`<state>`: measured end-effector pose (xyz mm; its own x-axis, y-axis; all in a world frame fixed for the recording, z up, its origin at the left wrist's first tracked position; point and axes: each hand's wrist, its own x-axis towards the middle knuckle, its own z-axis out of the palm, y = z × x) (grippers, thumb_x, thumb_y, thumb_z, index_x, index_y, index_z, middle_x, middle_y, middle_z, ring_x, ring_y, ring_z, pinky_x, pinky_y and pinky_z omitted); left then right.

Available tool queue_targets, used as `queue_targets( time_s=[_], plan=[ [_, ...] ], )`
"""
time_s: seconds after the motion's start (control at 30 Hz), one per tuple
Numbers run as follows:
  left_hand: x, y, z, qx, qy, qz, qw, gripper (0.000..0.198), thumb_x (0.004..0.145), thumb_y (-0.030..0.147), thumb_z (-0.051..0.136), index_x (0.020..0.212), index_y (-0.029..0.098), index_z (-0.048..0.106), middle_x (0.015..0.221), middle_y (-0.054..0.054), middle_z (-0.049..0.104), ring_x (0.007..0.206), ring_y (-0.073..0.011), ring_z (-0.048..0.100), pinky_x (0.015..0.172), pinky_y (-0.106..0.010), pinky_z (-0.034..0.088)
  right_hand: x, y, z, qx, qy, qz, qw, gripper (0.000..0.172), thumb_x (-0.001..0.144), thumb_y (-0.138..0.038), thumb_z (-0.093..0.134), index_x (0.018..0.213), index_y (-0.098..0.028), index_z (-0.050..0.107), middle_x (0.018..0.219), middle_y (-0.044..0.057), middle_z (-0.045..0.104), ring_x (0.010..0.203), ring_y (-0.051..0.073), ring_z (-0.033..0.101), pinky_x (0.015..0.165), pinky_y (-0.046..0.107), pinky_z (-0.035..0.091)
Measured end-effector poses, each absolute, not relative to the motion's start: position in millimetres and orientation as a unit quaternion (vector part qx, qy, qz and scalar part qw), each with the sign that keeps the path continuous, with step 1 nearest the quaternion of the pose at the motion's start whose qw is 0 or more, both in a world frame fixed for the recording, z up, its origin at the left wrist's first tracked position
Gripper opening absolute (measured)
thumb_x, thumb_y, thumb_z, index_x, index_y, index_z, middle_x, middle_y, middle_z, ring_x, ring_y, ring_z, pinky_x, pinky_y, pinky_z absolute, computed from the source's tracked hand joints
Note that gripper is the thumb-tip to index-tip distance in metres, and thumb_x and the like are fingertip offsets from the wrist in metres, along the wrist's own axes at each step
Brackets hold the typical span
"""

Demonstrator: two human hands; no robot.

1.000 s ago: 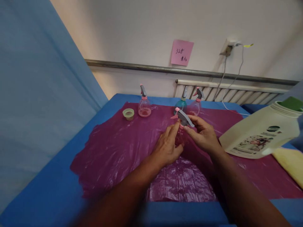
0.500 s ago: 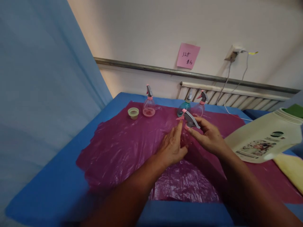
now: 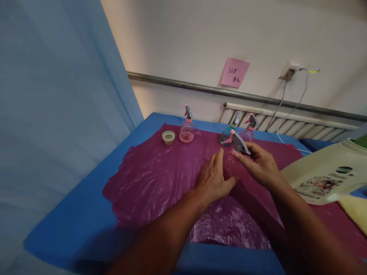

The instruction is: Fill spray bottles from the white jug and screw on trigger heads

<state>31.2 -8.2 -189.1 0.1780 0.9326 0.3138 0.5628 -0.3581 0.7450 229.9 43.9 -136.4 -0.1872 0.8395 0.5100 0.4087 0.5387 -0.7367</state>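
My right hand [image 3: 259, 164] pinches the neck of a spray bottle with a grey and pink trigger head [image 3: 238, 144]; its clear body is hard to make out against the sheet. Just left of it, my left hand [image 3: 215, 175] has its thumb and fingers apart, with nothing visible in it. Behind the held head stand a teal spray bottle [image 3: 226, 134] and a clear one with a grey and pink head [image 3: 251, 124]. Farther left, a spray bottle with pink liquid [image 3: 187, 133] stands beside a small round cup [image 3: 168, 138].
A purple plastic sheet [image 3: 155, 172] covers much of the blue table [image 3: 83, 202]. At the right are a large cream bottle [image 3: 321, 172] and a yellow cloth [image 3: 357, 210]. A blue curtain [image 3: 57, 95] hangs at left; a metal rail [image 3: 183, 82] crosses the wall.
The view has shifted, so the scene sits slightly lower and farther right. The held spray head has moved a little away from my left hand, whose thumb and fingers look free of the bottle.
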Motion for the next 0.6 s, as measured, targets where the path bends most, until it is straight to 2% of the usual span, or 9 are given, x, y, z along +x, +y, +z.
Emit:
queue_targets(
  time_s=[0.07, 0.13, 0.2, 0.3, 0.4, 0.6],
  plan=[
    [32, -8, -189, 0.7, 0.547, 0.404, 0.22, 0.095, 0.098, 0.04, 0.077, 0.175, 0.015, 0.028, 0.178, -0.025, 0.043, 0.166, -0.0425, 0.045, 0.136, -0.064, 0.04, 226, 57, -126, -0.436, -0.714, 0.214, 0.504, 0.04, 0.095, -0.055, 0.086, 0.124, -0.028, 0.082, 0.114, 0.006, 0.085, 0.1, 0.027, 0.078, 0.098, 0.047, 0.062],
    [31, -7, -188, 0.691, 0.562, 0.41, 0.194, 0.074, 0.1, 0.034, 0.073, 0.165, 0.016, 0.043, 0.167, -0.022, 0.054, 0.158, -0.0388, 0.053, 0.132, -0.06, 0.045, 218, 76, -113, -0.444, -0.695, 0.195, 0.531, 0.042, 0.093, -0.056, 0.086, 0.122, -0.026, 0.081, 0.112, 0.006, 0.084, 0.094, 0.026, 0.076, 0.092, 0.046, 0.062],
    [29, -8, -186, 0.709, 0.56, 0.391, 0.176, 0.049, 0.102, 0.031, 0.07, 0.148, 0.02, 0.058, 0.151, -0.015, 0.065, 0.144, -0.0342, 0.063, 0.124, -0.055, 0.052, 204, 99, -102, -0.446, -0.686, 0.184, 0.545, 0.043, 0.091, -0.055, 0.085, 0.12, -0.024, 0.081, 0.108, 0.007, 0.084, 0.089, 0.025, 0.075, 0.087, 0.044, 0.063],
    [27, -10, -183, 0.75, 0.558, 0.324, 0.148, 0.022, 0.105, 0.03, 0.066, 0.125, 0.022, 0.068, 0.131, -0.012, 0.071, 0.126, -0.0317, 0.069, 0.112, -0.05, 0.057, 176, 136, -94, -0.451, -0.688, 0.169, 0.543, 0.042, 0.089, -0.052, 0.084, 0.118, -0.022, 0.08, 0.108, 0.009, 0.084, 0.09, 0.027, 0.075, 0.087, 0.044, 0.063],
    [26, -13, -179, 0.776, 0.557, 0.271, 0.121, 0.015, 0.108, 0.03, 0.064, 0.116, 0.021, 0.071, 0.123, -0.012, 0.073, 0.119, -0.0313, 0.07, 0.106, -0.049, 0.058, 148, 168, -98, -0.477, -0.689, 0.144, 0.527, 0.04, 0.09, -0.045, 0.077, 0.119, -0.019, 0.079, 0.113, 0.013, 0.085, 0.095, 0.029, 0.076, 0.093, 0.046, 0.062],
    [23, -15, -176, 0.798, 0.55, 0.228, 0.096, 0.019, 0.111, 0.028, 0.056, 0.11, 0.02, 0.074, 0.118, -0.012, 0.076, 0.114, -0.031, 0.073, 0.099, -0.047, 0.06, 115, 202, -124, -0.54, -0.679, 0.128, 0.48, 0.037, 0.092, -0.036, 0.071, 0.122, -0.016, 0.077, 0.117, 0.019, 0.084, 0.103, 0.033, 0.079, 0.1, 0.049, 0.06]
  ],
)
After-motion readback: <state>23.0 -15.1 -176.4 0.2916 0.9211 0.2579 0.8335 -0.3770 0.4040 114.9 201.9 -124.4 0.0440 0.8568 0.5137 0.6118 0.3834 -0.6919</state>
